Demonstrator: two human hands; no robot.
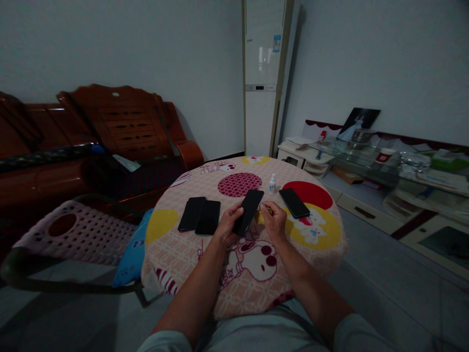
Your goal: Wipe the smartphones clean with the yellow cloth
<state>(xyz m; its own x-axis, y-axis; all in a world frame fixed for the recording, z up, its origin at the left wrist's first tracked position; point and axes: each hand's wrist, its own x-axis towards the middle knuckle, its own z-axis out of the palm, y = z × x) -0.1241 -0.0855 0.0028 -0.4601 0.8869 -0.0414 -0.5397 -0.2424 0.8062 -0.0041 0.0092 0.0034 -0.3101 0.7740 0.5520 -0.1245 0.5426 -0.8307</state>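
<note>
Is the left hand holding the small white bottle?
No. The left hand grips a black phone, while the small white bottle stands apart on the round table.

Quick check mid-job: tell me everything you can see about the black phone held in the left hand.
The black, flat, rectangular phone has a dark, glossy face that looks like glass, with rounded corners and an unlit screen. It is lifted above the round table's patterned cloth, tilted, its far end pointing away and to the right. The left hand grips its near end, thumb across the face. The right hand is close beside its right edge, pinching something small; whether it touches the phone cannot be told.
</note>
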